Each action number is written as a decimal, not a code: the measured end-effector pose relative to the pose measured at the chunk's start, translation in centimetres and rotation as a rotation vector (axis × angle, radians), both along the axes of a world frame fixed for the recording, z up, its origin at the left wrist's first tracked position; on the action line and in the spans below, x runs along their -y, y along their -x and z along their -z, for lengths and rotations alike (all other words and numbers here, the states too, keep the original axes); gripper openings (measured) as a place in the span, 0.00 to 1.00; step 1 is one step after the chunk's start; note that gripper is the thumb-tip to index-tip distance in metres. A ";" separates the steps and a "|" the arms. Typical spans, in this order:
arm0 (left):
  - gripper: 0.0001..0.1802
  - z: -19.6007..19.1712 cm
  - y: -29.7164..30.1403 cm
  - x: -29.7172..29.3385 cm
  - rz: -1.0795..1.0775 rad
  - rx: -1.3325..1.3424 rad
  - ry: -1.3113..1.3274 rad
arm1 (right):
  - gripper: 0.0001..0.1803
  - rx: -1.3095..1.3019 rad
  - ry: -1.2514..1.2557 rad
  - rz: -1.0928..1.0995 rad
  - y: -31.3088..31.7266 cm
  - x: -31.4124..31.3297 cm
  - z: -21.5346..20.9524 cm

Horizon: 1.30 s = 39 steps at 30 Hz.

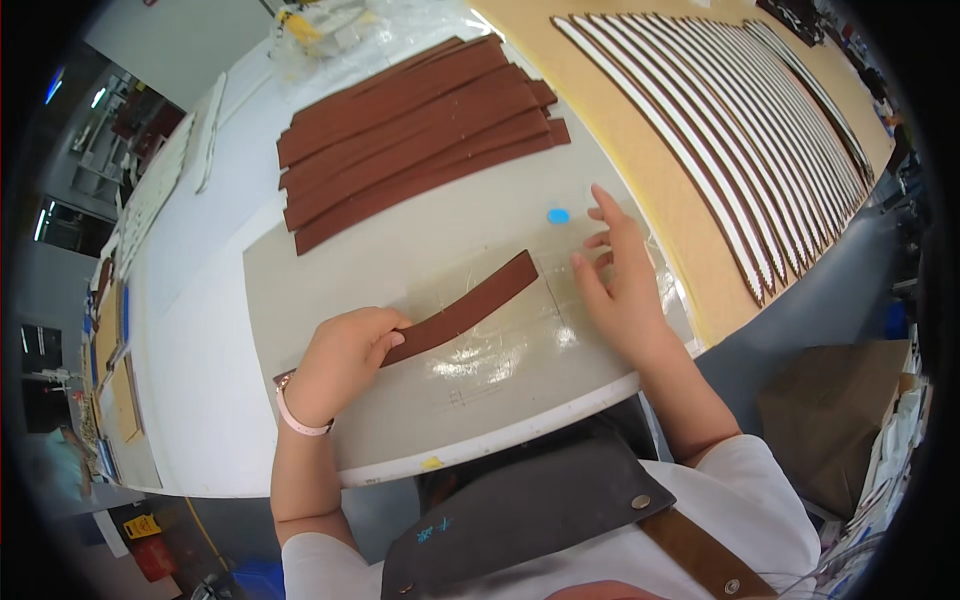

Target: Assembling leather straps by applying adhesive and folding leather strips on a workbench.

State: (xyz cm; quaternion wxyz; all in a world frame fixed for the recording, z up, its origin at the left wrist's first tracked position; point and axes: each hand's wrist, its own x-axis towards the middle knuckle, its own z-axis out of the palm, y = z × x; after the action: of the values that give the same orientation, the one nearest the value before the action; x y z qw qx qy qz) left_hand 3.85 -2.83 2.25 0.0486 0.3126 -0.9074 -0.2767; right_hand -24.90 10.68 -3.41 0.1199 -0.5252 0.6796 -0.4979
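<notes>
A brown curved strip (470,307), leather-like, slants across the grey work mat in front of me. My left hand (350,350) pinches it near its left part, thumb on top, and covers some of it. The strip's far right end lies free of either hand. My right hand (624,285) is raised to the right of the strip with its fingers apart and nothing in them. Closest to those fingers is a small blue oval piece (558,216) on the mat. Clear film (500,350) with faint drawn lines shines beneath the strip.
A pile of similar brown strips (420,130) lies on the far side of the grey mat (270,290). On the tan board (690,210) at right, several white strips with brown edges (700,120) lie in rows. A yellow item in clear plastic (305,30) sits at the back.
</notes>
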 end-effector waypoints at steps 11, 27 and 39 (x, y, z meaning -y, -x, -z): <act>0.11 -5.9 10.0 13.3 -0.089 -0.257 0.075 | 0.41 -0.089 -0.005 -0.037 0.1 -0.1 0.6; 0.28 4.0 11.5 19.2 -0.181 0.096 0.488 | 0.37 -0.118 -0.068 -0.109 0.2 -0.1 0.3; 0.17 2.4 12.5 15.5 -0.295 -0.129 0.855 | 0.31 -0.077 -0.043 -0.087 -0.3 0.0 0.5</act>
State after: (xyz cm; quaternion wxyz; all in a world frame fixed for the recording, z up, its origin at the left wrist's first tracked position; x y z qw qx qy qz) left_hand -8.70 -18.28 -0.16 0.2687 0.3723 -0.8810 0.1138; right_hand -24.64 10.69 -3.93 0.1267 -0.5703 0.6709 -0.4568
